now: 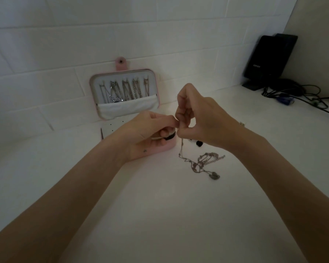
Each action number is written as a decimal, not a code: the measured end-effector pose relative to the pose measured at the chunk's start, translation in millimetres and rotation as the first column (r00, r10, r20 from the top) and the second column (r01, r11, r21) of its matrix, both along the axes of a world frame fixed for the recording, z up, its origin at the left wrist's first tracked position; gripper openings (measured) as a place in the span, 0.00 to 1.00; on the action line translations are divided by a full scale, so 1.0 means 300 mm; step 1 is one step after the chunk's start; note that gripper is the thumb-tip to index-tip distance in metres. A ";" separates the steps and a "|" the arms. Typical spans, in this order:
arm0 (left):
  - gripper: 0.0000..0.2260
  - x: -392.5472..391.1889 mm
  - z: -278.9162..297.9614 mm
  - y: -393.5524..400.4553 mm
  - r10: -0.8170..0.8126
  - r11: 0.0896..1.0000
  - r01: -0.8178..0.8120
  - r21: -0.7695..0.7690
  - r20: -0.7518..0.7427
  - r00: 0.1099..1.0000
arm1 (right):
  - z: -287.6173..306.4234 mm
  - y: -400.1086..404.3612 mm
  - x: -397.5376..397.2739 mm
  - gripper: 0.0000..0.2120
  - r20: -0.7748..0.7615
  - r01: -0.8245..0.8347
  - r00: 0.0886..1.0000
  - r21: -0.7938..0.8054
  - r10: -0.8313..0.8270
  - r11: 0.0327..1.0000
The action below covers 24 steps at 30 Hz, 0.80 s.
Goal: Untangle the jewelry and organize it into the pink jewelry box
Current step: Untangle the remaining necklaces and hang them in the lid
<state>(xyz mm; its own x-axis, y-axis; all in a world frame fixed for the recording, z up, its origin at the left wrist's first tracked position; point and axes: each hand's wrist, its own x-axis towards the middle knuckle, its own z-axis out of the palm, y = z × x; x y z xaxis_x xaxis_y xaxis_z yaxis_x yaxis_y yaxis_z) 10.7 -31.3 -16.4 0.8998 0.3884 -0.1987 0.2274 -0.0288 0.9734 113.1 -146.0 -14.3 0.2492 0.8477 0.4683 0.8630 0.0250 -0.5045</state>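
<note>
Step in hand: untangling. The right hand (196,118) and left hand (150,130) both pinch the upper end of the tangled chain (199,164), fingers curled together on it just in front of the pink jewelry box (156,88). The chain's knotted remainder and pendant lie on the counter right of the box (several necklaces already hang in its lid). Next move likely calls for teasing one strand free without tightening the knot.

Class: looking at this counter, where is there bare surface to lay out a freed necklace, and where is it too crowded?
Free: the wide white counter between the forearms, in front of the tangled chain; also the stretch left of the pink jewelry box. Crowded: around both the left hand and right hand at the box, and the far right corner with the black speaker and cables.
</note>
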 end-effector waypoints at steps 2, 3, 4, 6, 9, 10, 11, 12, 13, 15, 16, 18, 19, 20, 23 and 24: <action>0.08 0.003 -0.001 0.001 -0.010 0.995 0.009 -0.097 -0.012 1.000 | 0.003 -0.001 -0.002 0.17 -0.004 0.000 1.000 -0.004 0.000 1.000; 0.07 0.003 -0.002 -0.003 -0.011 0.991 0.010 -0.132 -0.011 1.000 | 0.003 -0.002 -0.003 0.17 -0.004 -0.003 1.000 -0.004 0.003 1.000; 0.07 0.004 -0.004 -0.005 -0.008 0.991 0.006 -0.134 -0.012 1.000 | 0.003 -0.001 -0.004 0.17 -0.006 -0.007 1.000 -0.003 0.007 1.000; 0.09 0.008 -0.010 -0.007 0.017 0.998 -0.019 -0.065 -0.025 1.000 | -0.001 0.000 -0.004 0.16 -0.013 -0.010 1.000 -0.001 0.010 1.000; 0.10 0.011 -0.016 -0.011 0.050 0.999 -0.050 -0.017 -0.004 0.999 | -0.006 0.005 -0.007 0.17 -0.038 -0.006 0.999 0.015 0.007 1.000; 0.09 0.012 -0.017 -0.014 0.057 0.998 -0.057 -0.020 0.002 0.998 | -0.007 0.006 -0.009 0.17 -0.044 -0.005 0.999 0.025 0.006 1.000; 0.07 0.012 -0.018 -0.015 0.066 0.997 -0.066 -0.031 0.005 0.998 | -0.007 0.006 -0.011 0.17 -0.047 -0.005 0.999 0.034 0.006 0.999; 0.07 0.013 -0.019 -0.016 0.074 0.997 -0.073 -0.040 0.009 0.997 | -0.007 0.007 -0.012 0.17 -0.046 -0.004 0.999 0.043 0.006 0.999; 0.07 0.014 -0.020 -0.018 0.078 0.996 -0.077 -0.037 0.013 0.997 | -0.007 0.007 -0.013 0.17 -0.044 -0.005 0.999 0.047 0.007 0.999; 0.07 0.014 -0.016 -0.022 0.087 0.996 -0.088 0.029 0.023 0.996 | -0.010 0.007 -0.014 0.17 -0.046 -0.010 0.999 0.044 0.012 0.999; 0.08 0.012 -0.014 -0.024 0.094 0.992 -0.096 0.086 0.027 0.995 | -0.012 0.007 -0.013 0.17 -0.051 -0.012 0.999 0.038 0.014 0.999; 0.08 0.009 -0.012 -0.027 0.116 0.972 -0.124 0.201 0.048 0.992 | -0.014 0.004 -0.013 0.17 -0.061 -0.009 0.998 0.023 0.011 1.000; 0.08 0.007 -0.013 -0.026 0.133 0.956 -0.144 0.255 0.062 0.989 | -0.014 0.001 -0.012 0.17 -0.063 -0.006 0.998 0.021 0.008 1.000; 0.08 0.004 -0.012 -0.023 0.156 0.939 -0.171 0.298 0.073 0.985 | -0.012 -0.001 -0.009 0.18 -0.070 -0.002 0.998 0.023 0.003 1.000; 0.07 -0.005 0.004 -0.012 0.179 0.911 -0.235 0.340 0.188 0.966 | -0.007 0.000 0.000 0.21 -0.197 0.014 0.980 0.049 -0.004 0.999; 0.07 -0.008 0.014 -0.009 0.153 0.898 -0.239 0.369 0.246 0.957 | -0.006 0.001 0.004 0.21 -0.265 0.015 0.964 0.060 0.001 0.998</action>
<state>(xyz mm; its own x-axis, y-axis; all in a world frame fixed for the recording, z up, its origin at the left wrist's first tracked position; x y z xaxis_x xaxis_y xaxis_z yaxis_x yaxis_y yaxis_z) 8.3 -34.2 -12.3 0.8013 0.5685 0.1866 0.0646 -0.3922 0.9176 114.3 -145.9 -16.1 0.3772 0.8175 0.4353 0.6991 0.0570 -0.7127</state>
